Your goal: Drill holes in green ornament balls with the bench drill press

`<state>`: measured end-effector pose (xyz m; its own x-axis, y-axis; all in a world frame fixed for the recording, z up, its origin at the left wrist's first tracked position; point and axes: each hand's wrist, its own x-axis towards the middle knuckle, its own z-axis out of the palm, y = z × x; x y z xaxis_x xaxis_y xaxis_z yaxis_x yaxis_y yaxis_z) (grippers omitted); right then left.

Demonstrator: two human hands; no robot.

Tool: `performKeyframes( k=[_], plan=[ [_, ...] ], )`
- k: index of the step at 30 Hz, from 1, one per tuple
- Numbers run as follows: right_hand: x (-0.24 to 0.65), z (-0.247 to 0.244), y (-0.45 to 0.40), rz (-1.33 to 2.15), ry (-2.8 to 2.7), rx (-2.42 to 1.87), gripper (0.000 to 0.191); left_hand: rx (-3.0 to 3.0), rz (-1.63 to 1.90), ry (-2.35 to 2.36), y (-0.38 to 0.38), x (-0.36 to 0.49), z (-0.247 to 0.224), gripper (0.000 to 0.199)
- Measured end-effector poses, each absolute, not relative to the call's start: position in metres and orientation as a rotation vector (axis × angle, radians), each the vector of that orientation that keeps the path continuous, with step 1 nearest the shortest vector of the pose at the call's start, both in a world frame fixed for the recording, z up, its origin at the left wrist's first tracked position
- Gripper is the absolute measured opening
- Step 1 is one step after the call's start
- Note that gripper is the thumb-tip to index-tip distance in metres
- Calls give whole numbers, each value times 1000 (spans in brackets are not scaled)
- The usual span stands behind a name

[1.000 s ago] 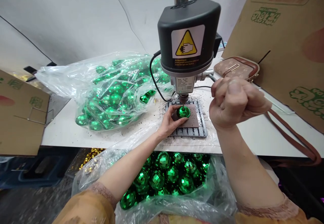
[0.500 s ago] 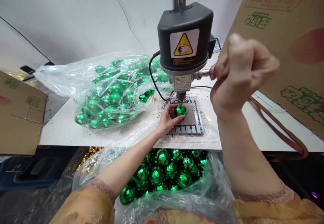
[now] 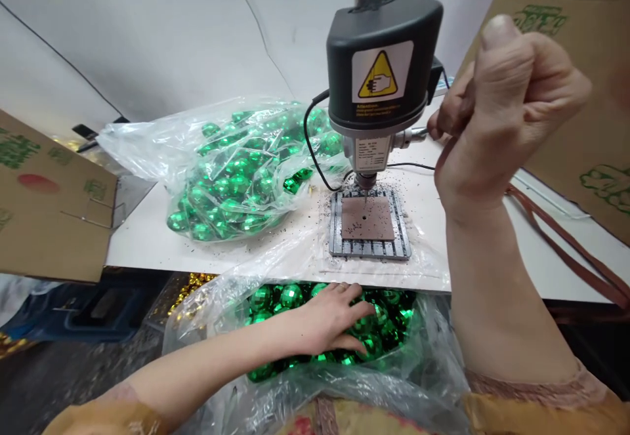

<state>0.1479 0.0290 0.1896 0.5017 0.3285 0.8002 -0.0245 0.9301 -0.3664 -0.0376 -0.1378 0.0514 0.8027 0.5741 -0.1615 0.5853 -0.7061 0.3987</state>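
Note:
My right hand [image 3: 506,107] is raised and closed round the feed lever [image 3: 416,134] of a small bench drill press [image 3: 381,120]. Below its chuck [image 3: 366,180], a brown square board [image 3: 377,227] with a small dark hole lies on the slotted metal base [image 3: 336,246]. Shiny green mirrored balls [image 3: 291,296] fill an open clear plastic bag [image 3: 438,350] just below the table's front edge. Over these balls my left hand [image 3: 331,317] reaches with its fingers spread, touching them or nearly so.
On the table [image 3: 147,231], a second clear bag [image 3: 135,149] of green balls lies left of the drill. Cardboard boxes stand at left [image 3: 54,205] and right [image 3: 581,133]. Dark shavings surround the base. A brown strap [image 3: 566,245] hangs at the right edge.
My left hand has left the board under the drill and come down to the bag of balls. The green ball it held there is gone from the board. My right hand stays on the lever.

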Motion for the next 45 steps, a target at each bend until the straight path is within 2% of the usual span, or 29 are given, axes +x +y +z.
performKeyframes(
  k=[2,5,8,10,13,15,22,28,31,36,45],
  plan=[
    [148,189,28,216,-1031,-341,42,2548,130,904,-124,-42,52,42],
    [148,188,25,220,-1019,-364,41,2457,556,1195,-71,-59,56,17],
    [146,189,23,238,-987,-369,41,2365,827,1651,4,-81,58,23],
    [146,189,22,232,-990,-346,42,2224,753,1989,49,-92,59,33],
    [146,189,20,245,-1009,-376,42,2159,604,2140,91,-100,58,43],
    [146,189,18,259,-1019,-406,42,2172,476,2153,103,-100,58,42],
    [144,191,19,204,-1032,-328,43,2275,439,2059,93,-98,55,44],
    [145,191,20,203,-1060,-328,41,2441,788,1814,42,-96,58,34],
    [146,191,19,204,-1067,-341,42,2067,1047,1642,17,-89,62,32],
    [147,189,19,224,-1070,-392,45,1218,1159,1243,-4,-67,57,57],
    [148,186,19,257,-1073,-451,49,1296,1172,1120,-3,-34,32,59]
  ],
)
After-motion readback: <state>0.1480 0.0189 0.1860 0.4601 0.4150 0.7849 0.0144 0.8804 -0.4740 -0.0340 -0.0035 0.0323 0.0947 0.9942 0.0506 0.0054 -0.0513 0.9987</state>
